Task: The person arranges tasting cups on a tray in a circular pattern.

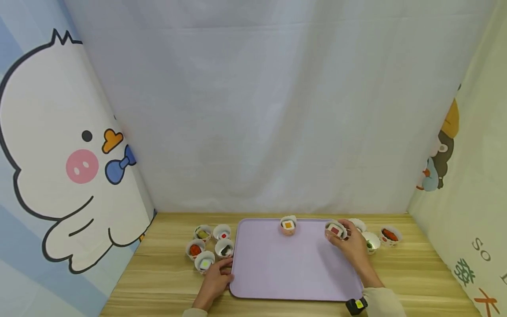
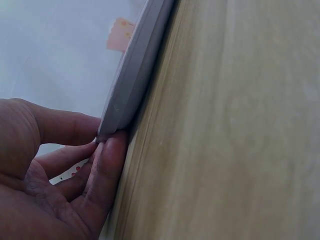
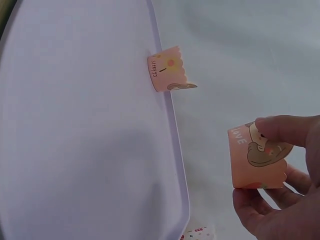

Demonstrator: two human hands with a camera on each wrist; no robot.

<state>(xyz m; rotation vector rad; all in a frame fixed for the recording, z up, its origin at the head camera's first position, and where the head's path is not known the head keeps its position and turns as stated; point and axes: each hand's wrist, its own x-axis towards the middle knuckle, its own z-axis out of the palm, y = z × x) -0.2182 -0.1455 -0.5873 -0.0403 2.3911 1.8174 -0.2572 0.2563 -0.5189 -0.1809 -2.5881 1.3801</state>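
My right hand (image 1: 354, 246) holds a pink paper baking cup (image 3: 245, 167) with a cartoon print and "LOVE" on it. In the head view that cup is over the back right of a lavender tray (image 1: 293, 268), and a white piece with a dark red square shows inside. Thumb and fingers of my left hand (image 1: 215, 278) pinch the tray's rim at its left side, seen closely in the left wrist view. Another pink paper cup (image 3: 165, 72) stands at the tray's back edge, holding a white piece with an orange square.
Left of the tray, several paper cups stand grouped, among them one with a red filling (image 1: 195, 250) and one with a yellow-green square (image 1: 205, 263). Three more stand at the right, including a cup with orange-red contents (image 1: 390, 235). A pale curtain (image 1: 257, 132) hangs behind the wooden table (image 1: 158, 273).
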